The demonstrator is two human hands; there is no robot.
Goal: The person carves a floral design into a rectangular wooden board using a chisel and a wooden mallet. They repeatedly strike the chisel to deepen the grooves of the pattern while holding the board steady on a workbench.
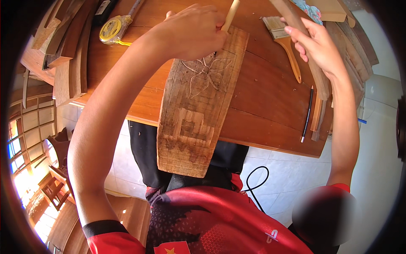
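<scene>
A long, slightly curved wooden board (171, 114) lies over the table's near edge, its near end hanging above my lap. A carved flower outline (206, 70) marks its upper part, and a squarish pattern (192, 127) sits lower down. My left hand (188, 36) is closed around a chisel with a pale wooden handle (230, 16), above the flower; the hand mostly hides the blade. Off to the right, my right hand (321, 48) grips a long wooden bar (316, 72), which slants from the top edge toward the table's right side.
On the table (266, 114) a paintbrush (289, 53) and a pencil (307, 114) lie right of the board. A yellow tape measure (113, 29) sits at the left, beside stacked curved wood pieces (67, 55). More wood pieces (353, 55) are stacked at the far right.
</scene>
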